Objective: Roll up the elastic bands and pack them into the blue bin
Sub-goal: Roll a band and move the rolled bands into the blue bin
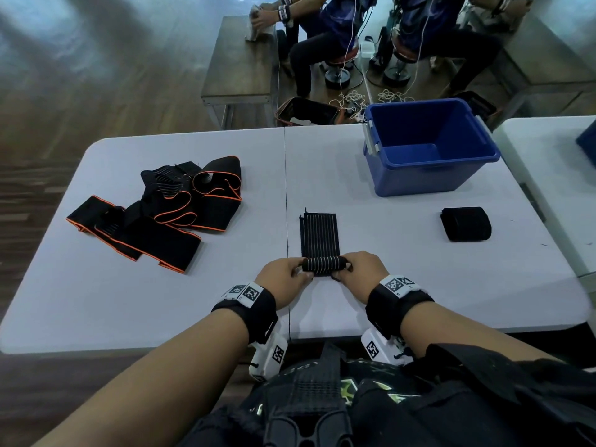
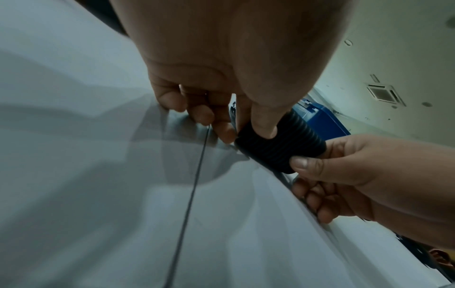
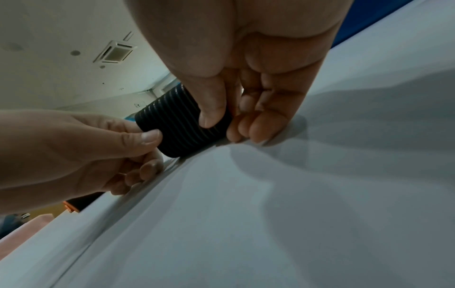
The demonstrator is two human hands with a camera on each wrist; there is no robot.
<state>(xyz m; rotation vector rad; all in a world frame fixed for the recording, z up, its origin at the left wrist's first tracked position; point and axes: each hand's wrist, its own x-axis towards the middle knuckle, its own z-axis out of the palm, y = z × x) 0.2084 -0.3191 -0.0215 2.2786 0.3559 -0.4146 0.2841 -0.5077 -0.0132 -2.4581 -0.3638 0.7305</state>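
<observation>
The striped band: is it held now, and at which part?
Yes. Both hands, left and right, pinch the striped band at the two ends of its rolled part.

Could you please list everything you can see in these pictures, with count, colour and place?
striped band: one, black with pale stripes, table centre, near end rolled
rolled band: one, black, table right
loose bands: a pile, count unclear, black with orange edging, table left
blue bin: one, blue, far right of table
table: one, white
seated people: two, background, beyond table
left hand: pinches the roll's left end
right hand: pinches the roll's right end
</observation>
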